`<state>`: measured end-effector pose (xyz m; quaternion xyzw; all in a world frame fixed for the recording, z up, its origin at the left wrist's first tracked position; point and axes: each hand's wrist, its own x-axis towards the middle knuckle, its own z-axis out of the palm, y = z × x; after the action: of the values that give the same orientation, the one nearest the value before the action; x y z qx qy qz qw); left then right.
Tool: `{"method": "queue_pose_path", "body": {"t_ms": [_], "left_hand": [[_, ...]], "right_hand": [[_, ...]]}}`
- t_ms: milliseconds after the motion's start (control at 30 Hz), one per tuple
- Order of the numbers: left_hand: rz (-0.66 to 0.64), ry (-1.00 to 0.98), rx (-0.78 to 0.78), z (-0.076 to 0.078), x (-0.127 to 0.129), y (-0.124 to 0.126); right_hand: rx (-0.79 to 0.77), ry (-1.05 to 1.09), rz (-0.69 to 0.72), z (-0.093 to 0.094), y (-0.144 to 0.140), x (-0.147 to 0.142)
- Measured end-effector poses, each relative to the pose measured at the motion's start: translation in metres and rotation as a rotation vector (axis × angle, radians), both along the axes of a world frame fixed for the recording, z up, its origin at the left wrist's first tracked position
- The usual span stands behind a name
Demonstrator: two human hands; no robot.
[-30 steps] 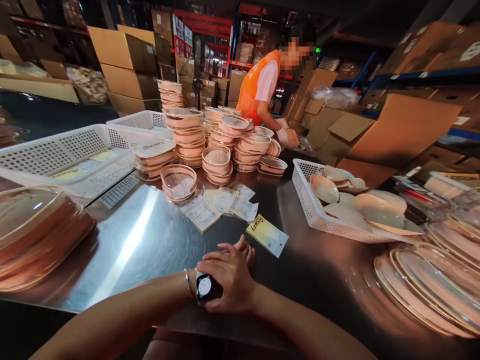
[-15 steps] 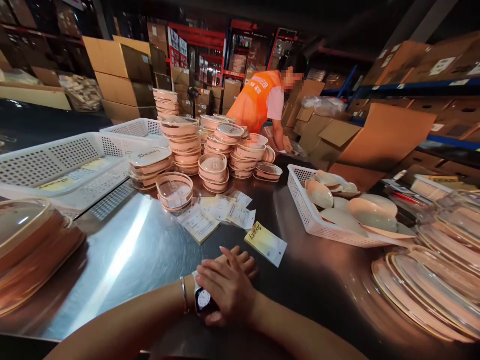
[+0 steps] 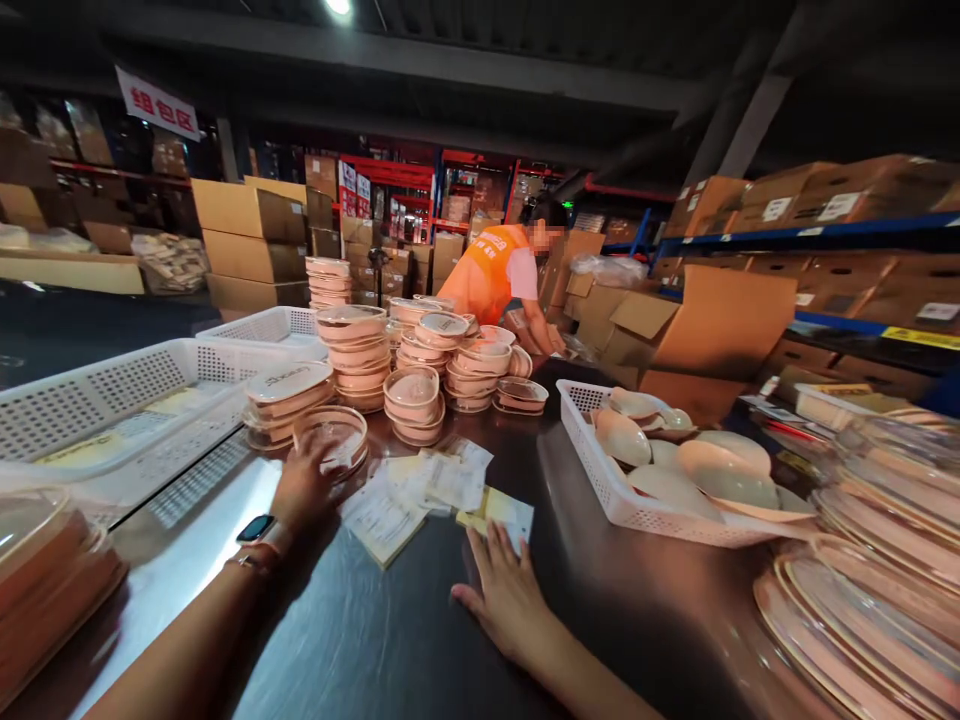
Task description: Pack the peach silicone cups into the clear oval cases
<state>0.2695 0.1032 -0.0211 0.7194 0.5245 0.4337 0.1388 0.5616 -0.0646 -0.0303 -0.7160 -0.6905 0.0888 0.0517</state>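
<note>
Okay, left hand [image 3: 304,487] at the clear-lidded bowl [image 3: 346,440], can't tell if grip's clamped; right hand [image 3: 510,592] spread, grip apart, at the yellow-white card [image 3: 513,512] on the worktop [image 3: 600,620].

Blur on the left grip [image 3: 304,492] leaves it unclear whether its fingers touch the pink container [image 3: 349,430] beside them. The right grip [image 3: 506,590] covers part of the yellow-and-white card [image 3: 511,508], and writing on the white papers [image 3: 384,518] is unreadable. The left edge cuts off 1 container stack [image 3: 45,590], the right edge 1 dish stack [image 3: 862,610].
</note>
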Motion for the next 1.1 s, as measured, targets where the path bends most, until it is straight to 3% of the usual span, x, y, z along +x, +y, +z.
{"method": "queue_pose_path", "body": {"t_ms": [67, 200, 267, 333, 367, 433, 500, 567, 633, 700, 767, 867, 1100], "left_hand": [[0.035, -0.139, -0.019, 0.004, -0.003, 0.004], [0.086, -0.46, -0.081, 0.03, 0.008, -0.003], [-0.019, -0.58, -0.136, 0.045, 0.022, -0.021], [-0.19, -0.659, -0.252, 0.055, 0.038, -0.046], [-0.292, -0.689, -0.348, 0.058, 0.045, -0.06], [-0.548, -0.766, -0.746, 0.056, 0.057, -0.085], [-0.743, -0.754, -0.923, 0.049, 0.066, -0.101], [-0.791, -0.703, -0.802, 0.043, 0.072, -0.108], [-0.676, -0.64, -0.61, 0.043, 0.077, -0.109], [-0.536, -0.589, -0.516, 0.049, 0.081, -0.108], [-0.479, -0.582, -0.492, 0.057, 0.082, -0.107], [-0.535, -0.611, -0.468, 0.062, 0.08, -0.107], [-0.547, -0.702, -0.501, 0.032, 0.082, -0.111]], "right_hand": [[0.019, 0.164, 0.081, -0.002, 0.002, 0.003], [0.257, 0.704, 0.115, -0.013, 0.004, 0.007], [0.322, 1.075, 0.104, -0.016, 0.004, 0.006], [0.28, 1.416, 0.099, -0.014, 0.003, 0.004], [0.228, 1.547, 0.118, -0.012, 0.002, 0.002], [0.126, 1.709, 0.187, -0.007, -0.001, -0.002], [0.11, 1.783, 0.193, -0.003, -0.002, -0.007], [0.175, 1.838, 0.059, 0.001, -0.003, -0.01], [0.225, 1.911, -0.067, 0.006, -0.003, -0.012], [0.189, 2.027, -0.085, 0.011, -0.003, -0.013], [0.049, 2.136, -0.075, 0.015, -0.003, -0.011], [-0.223, 2.077, -0.085, 0.014, -0.002, -0.007], [-0.598, 1.884, 0.168, -0.015, 0.0, -0.008]]}}
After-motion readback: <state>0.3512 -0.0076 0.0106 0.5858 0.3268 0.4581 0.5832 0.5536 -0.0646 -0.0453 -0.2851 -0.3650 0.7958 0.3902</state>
